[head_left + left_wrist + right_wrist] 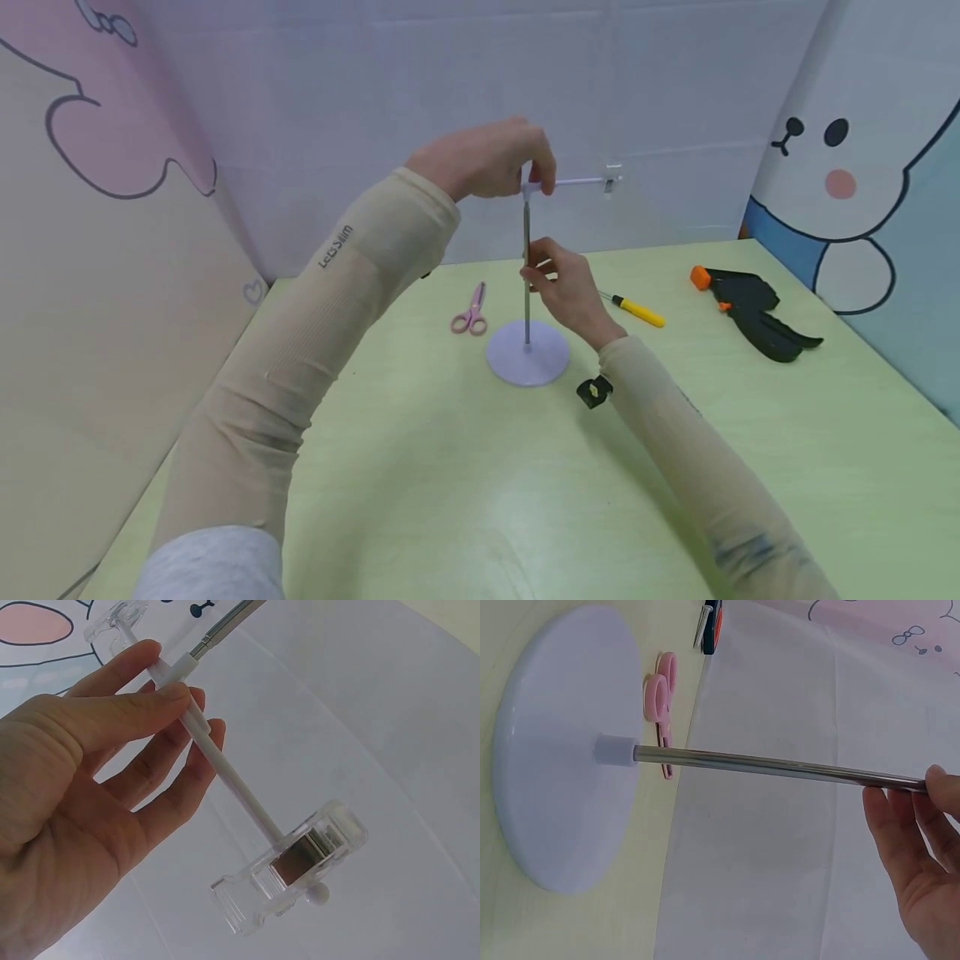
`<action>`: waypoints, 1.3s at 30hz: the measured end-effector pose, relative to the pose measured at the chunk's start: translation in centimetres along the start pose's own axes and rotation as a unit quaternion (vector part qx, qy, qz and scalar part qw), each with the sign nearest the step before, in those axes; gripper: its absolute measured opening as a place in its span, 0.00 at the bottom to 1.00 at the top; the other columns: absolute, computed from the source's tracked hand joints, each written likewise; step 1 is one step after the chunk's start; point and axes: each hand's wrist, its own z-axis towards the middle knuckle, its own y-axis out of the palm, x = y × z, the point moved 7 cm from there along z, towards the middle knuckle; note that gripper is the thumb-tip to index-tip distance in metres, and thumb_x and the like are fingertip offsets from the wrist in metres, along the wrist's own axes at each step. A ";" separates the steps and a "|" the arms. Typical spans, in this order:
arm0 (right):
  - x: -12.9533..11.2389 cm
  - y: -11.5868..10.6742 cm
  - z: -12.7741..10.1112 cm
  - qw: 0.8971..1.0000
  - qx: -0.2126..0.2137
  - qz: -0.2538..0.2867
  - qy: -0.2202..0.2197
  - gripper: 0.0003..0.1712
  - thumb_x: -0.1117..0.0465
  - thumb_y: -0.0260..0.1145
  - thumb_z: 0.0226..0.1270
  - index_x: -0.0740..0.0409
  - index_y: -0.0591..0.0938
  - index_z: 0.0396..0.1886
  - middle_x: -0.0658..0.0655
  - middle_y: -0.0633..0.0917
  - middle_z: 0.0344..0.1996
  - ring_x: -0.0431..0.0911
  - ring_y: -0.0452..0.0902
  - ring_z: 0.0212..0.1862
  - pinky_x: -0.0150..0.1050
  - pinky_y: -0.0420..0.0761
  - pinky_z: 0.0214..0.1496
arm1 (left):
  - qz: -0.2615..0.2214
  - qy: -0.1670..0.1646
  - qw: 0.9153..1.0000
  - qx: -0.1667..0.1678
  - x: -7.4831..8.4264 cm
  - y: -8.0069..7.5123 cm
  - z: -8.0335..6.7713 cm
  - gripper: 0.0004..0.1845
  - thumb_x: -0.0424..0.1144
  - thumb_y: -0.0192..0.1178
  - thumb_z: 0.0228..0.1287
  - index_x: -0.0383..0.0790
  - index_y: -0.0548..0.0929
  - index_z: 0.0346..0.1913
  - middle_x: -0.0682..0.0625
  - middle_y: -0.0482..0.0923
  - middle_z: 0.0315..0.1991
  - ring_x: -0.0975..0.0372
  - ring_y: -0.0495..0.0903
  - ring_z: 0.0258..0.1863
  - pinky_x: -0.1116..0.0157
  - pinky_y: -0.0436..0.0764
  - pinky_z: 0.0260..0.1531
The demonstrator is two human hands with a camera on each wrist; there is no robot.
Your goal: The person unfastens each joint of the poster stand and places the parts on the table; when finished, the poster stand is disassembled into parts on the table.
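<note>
A stand rises from the green table: a round white base (527,358), an upright metal pole (527,308) and a thin white crossbar (577,181) with a clear clip (612,179) at its far end. My left hand (517,167) pinches the crossbar where it meets the pole's top. In the left wrist view, thumb and fingers of the left hand (161,694) hold the white crossbar (232,776), and a clear clip (289,866) sits on its near end. My right hand (543,275) grips the pole at mid-height. The right wrist view shows the right hand (922,825), the pole (765,766) and the base (555,750).
Pink scissors (470,315) lie left of the base. A yellow-handled tool (637,311) and a black clamp tool with orange parts (750,312) lie to the right. A small black object (594,391) sits beside my right wrist. Panel walls enclose the table at the left, back and right.
</note>
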 end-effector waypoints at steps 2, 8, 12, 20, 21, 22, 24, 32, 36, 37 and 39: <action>0.0 0.0 0.0 1.000 0.000 -0.003 -0.001 0.11 0.69 0.62 0.65 0.64 0.75 0.47 0.60 0.79 0.38 0.53 0.81 0.37 0.40 0.83 0.38 | -0.002 0.001 1.000 0.002 0.0 0.0 0.0 0.26 0.15 0.45 0.55 0.40 0.86 0.46 0.48 0.80 0.41 0.60 0.74 0.42 0.67 0.75 0.39; -0.1 0.1 -0.1 1.000 0.000 -0.014 0.001 0.11 0.69 0.62 0.66 0.64 0.74 0.46 0.61 0.79 0.37 0.55 0.81 0.36 0.39 0.83 0.37 | -0.011 -0.005 1.000 0.008 0.0 -0.2 -0.1 0.23 0.16 0.47 0.59 0.37 0.85 0.49 0.45 0.79 0.44 0.58 0.74 0.44 0.66 0.75 0.43; -0.1 0.1 -0.1 1.000 -0.002 -0.022 0.000 0.11 0.69 0.61 0.66 0.64 0.74 0.47 0.62 0.80 0.37 0.56 0.81 0.36 0.39 0.83 0.37 | -0.010 -0.010 0.999 0.045 0.1 -1.7 -0.4 0.21 0.18 0.47 0.62 0.37 0.84 0.50 0.45 0.77 0.44 0.57 0.72 0.44 0.65 0.74 0.44; 0.2 -0.1 0.2 0.999 0.002 -0.032 -0.003 0.10 0.69 0.61 0.66 0.63 0.74 0.46 0.61 0.80 0.35 0.54 0.81 0.35 0.39 0.83 0.36 | 0.014 -0.023 0.998 0.063 0.2 -2.8 -1.1 0.18 0.26 0.50 0.67 0.42 0.83 0.53 0.49 0.78 0.46 0.61 0.72 0.44 0.70 0.75 0.43; 0.3 -0.1 0.2 0.999 0.002 -0.032 -0.002 0.10 0.69 0.61 0.66 0.63 0.74 0.46 0.61 0.80 0.35 0.54 0.81 0.35 0.39 0.83 0.37 | 0.014 -0.022 0.998 0.065 0.2 -2.8 -1.2 0.18 0.26 0.50 0.67 0.42 0.83 0.53 0.49 0.78 0.46 0.61 0.72 0.43 0.71 0.75 0.43; 0.4 -0.1 0.2 0.999 0.001 -0.033 0.000 0.10 0.69 0.61 0.66 0.63 0.74 0.46 0.61 0.81 0.35 0.54 0.82 0.36 0.39 0.83 0.37 | 0.012 -0.020 0.997 0.067 0.2 -2.8 -1.3 0.18 0.26 0.50 0.67 0.42 0.83 0.53 0.49 0.78 0.46 0.61 0.72 0.43 0.71 0.75 0.43; 0.4 -0.1 0.2 0.999 -0.001 -0.033 0.001 0.10 0.68 0.61 0.66 0.63 0.74 0.46 0.61 0.81 0.35 0.54 0.82 0.36 0.39 0.83 0.37 | 0.010 -0.015 0.997 0.074 0.2 -2.7 -1.5 0.17 0.26 0.51 0.67 0.41 0.83 0.53 0.48 0.78 0.45 0.61 0.72 0.42 0.71 0.75 0.43; 0.3 -0.1 0.1 0.999 0.007 -0.044 -0.023 0.10 0.70 0.61 0.66 0.63 0.73 0.45 0.62 0.81 0.34 0.56 0.82 0.35 0.41 0.83 0.35 | -0.012 0.003 0.995 0.094 0.4 -2.9 -2.9 0.15 0.27 0.56 0.65 0.38 0.83 0.52 0.47 0.77 0.45 0.60 0.73 0.39 0.70 0.75 0.43; 0.2 -0.2 0.2 0.998 0.015 -0.047 -0.037 0.10 0.70 0.62 0.65 0.63 0.73 0.44 0.62 0.81 0.33 0.57 0.82 0.34 0.42 0.83 0.34 | -0.025 0.018 0.994 0.103 0.3 -2.8 -3.9 0.14 0.26 0.57 0.64 0.36 0.83 0.51 0.46 0.78 0.44 0.61 0.75 0.39 0.70 0.76 0.42; 0.1 -0.2 0.2 0.998 0.015 -0.048 -0.039 0.10 0.70 0.62 0.65 0.63 0.73 0.44 0.62 0.81 0.33 0.57 0.82 0.34 0.43 0.83 0.34 | -0.029 0.021 0.994 0.105 0.2 -2.8 -4.2 0.14 0.26 0.57 0.63 0.36 0.83 0.51 0.46 0.78 0.44 0.61 0.76 0.39 0.69 0.76 0.42; 0.1 -0.2 0.2 0.998 0.016 -0.049 -0.043 0.10 0.70 0.62 0.65 0.64 0.73 0.44 0.62 0.81 0.33 0.57 0.82 0.33 0.42 0.83 0.34 | -0.042 0.025 0.993 0.110 0.0 -2.6 -4.8 0.14 0.25 0.58 0.63 0.35 0.83 0.50 0.45 0.78 0.43 0.62 0.77 0.40 0.68 0.77 0.42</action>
